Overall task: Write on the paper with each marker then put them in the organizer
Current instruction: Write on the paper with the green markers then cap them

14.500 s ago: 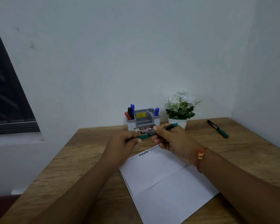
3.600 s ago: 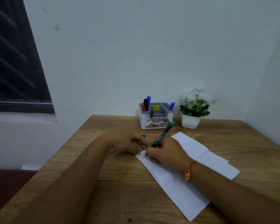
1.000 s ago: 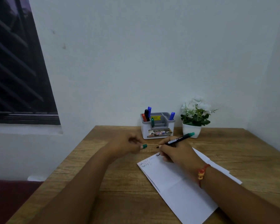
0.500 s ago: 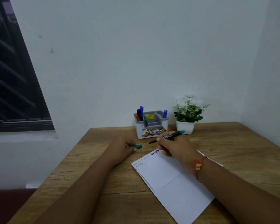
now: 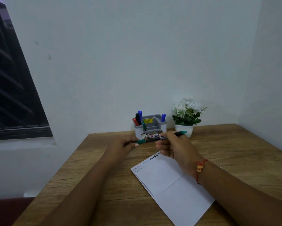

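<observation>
Both hands are raised a little above the wooden table [image 5: 88, 163], in front of the grey and white plastic organizer [image 5: 151, 128]. The right hand [image 5: 174, 149] grips the black marker with green ends [image 5: 169, 136] around its barrel, fingers closed on it, with the barrel lying almost level and its green rear end pointing to the right. The left hand [image 5: 122, 145] pinches the small green cap [image 5: 141, 141] between the thumb and the fingers, right at the marker's front end. I cannot tell if the cap is already pushed fully on or only meets the tip.

The white folded sheet of paper [image 5: 173, 181] lies flat on the table under the right wrist, with some short lines of writing near its far corner. In the organizer stand a red, a black, a green and two blue markers. A white pot with white flowers [image 5: 186, 118] stands just beside it on the right.

In my judgement the writing with this marker is done and the capping is the step in hand. The risks are small. If the cap goes on crooked, the tip can mark the fingers or the cap can stay loose and fall off. When the marker goes to the organizer, a careless reach can push the light organizer or touch the flower pot.
</observation>
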Action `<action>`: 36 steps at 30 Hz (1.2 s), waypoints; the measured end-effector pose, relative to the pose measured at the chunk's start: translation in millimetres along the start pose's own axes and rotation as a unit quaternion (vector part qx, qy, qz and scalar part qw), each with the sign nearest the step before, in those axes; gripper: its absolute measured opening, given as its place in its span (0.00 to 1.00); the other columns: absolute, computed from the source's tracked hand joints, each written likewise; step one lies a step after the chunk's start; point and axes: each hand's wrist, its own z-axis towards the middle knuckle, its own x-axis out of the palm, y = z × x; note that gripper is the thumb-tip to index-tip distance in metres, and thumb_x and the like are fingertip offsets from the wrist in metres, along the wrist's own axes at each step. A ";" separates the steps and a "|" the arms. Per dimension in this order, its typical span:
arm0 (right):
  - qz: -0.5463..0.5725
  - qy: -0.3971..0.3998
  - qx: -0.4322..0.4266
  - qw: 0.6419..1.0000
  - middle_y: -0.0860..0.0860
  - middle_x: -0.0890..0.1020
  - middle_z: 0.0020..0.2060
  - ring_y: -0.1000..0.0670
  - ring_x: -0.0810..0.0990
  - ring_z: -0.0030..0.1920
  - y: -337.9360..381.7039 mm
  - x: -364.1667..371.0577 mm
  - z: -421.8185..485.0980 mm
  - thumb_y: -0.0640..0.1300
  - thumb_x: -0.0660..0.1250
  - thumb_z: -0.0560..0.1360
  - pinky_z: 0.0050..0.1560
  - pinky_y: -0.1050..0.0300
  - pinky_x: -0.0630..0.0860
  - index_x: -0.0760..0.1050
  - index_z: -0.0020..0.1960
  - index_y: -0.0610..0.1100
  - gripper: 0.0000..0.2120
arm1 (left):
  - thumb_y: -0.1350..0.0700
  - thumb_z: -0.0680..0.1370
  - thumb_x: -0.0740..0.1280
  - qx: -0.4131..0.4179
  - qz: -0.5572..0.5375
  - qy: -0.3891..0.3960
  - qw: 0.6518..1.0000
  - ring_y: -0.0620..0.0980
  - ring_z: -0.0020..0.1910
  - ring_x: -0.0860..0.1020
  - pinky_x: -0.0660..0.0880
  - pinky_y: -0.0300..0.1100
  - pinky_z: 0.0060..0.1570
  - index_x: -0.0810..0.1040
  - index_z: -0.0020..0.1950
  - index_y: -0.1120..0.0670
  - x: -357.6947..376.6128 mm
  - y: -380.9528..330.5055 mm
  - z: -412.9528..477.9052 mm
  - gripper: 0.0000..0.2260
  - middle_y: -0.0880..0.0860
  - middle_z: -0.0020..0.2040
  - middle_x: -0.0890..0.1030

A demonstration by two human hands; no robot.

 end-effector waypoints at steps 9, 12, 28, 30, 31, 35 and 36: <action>-0.004 0.010 -0.008 1.000 0.43 0.87 0.39 0.50 0.85 0.36 -1.9 -2.5 2.9 0.44 0.65 0.81 0.34 0.59 0.81 0.82 0.51 0.40 0.09 | 0.52 0.77 0.68 0.005 0.005 0.007 1.000 0.37 0.50 0.76 0.69 0.32 0.47 0.81 0.59 0.43 0.9 0.4 1.4 0.11 0.39 0.50 0.81; -0.006 0.020 -0.008 1.000 0.43 0.87 0.40 0.52 0.85 0.35 -2.7 -2.5 3.0 0.44 0.66 0.81 0.35 0.59 0.81 0.82 0.53 0.39 0.10 | 0.51 0.77 0.68 0.018 0.005 0.009 1.000 0.39 0.52 0.78 0.75 0.39 0.53 0.81 0.57 0.41 1.8 2.8 2.3 0.10 0.39 0.52 0.82; 0.029 0.067 0.017 0.997 0.47 0.84 0.32 0.56 0.79 0.29 -3.4 -15.1 4.1 0.46 0.73 0.76 0.29 0.66 0.77 0.82 0.47 0.38 0.10 | 0.57 0.80 0.65 0.027 -0.106 0.032 0.993 0.45 0.40 0.80 0.79 0.41 0.46 0.83 0.54 0.51 8.1 -15.4 -7.8 0.08 0.48 0.39 0.82; 0.022 0.082 0.016 0.996 0.47 0.83 0.33 0.56 0.79 0.30 -2.9 -16.6 5.2 0.46 0.72 0.76 0.29 0.67 0.78 0.82 0.46 0.39 0.09 | 0.57 0.79 0.65 0.016 -0.116 0.030 0.993 0.45 0.39 0.79 0.78 0.41 0.45 0.83 0.52 0.50 8.7 -16.6 -8.6 0.07 0.48 0.38 0.82; 0.018 0.092 0.011 0.996 0.47 0.84 0.33 0.56 0.79 0.30 -2.6 -16.9 5.4 0.45 0.72 0.77 0.30 0.67 0.78 0.82 0.47 0.39 0.09 | 0.57 0.79 0.65 0.011 -0.121 0.030 0.992 0.45 0.39 0.79 0.78 0.43 0.45 0.83 0.51 0.50 8.8 -17.0 -8.8 0.07 0.48 0.38 0.82; 0.025 0.124 0.000 0.992 0.46 0.84 0.35 0.56 0.81 0.33 -2.5 -17.6 6.4 0.43 0.70 0.78 0.33 0.66 0.80 0.82 0.49 0.37 0.08 | 0.56 0.79 0.65 0.004 -0.145 0.020 0.989 0.46 0.39 0.78 0.78 0.46 0.46 0.84 0.51 0.52 7.9 -18.3 -9.4 0.07 0.52 0.40 0.82; 0.030 0.125 0.003 0.992 0.46 0.84 0.35 0.56 0.82 0.33 -2.8 -18.1 7.0 0.43 0.70 0.77 0.33 0.66 0.80 0.82 0.49 0.37 0.08 | 0.56 0.79 0.65 0.004 -0.148 0.017 0.989 0.47 0.39 0.78 0.78 0.46 0.46 0.84 0.51 0.52 7.7 -18.5 -9.4 0.07 0.53 0.40 0.83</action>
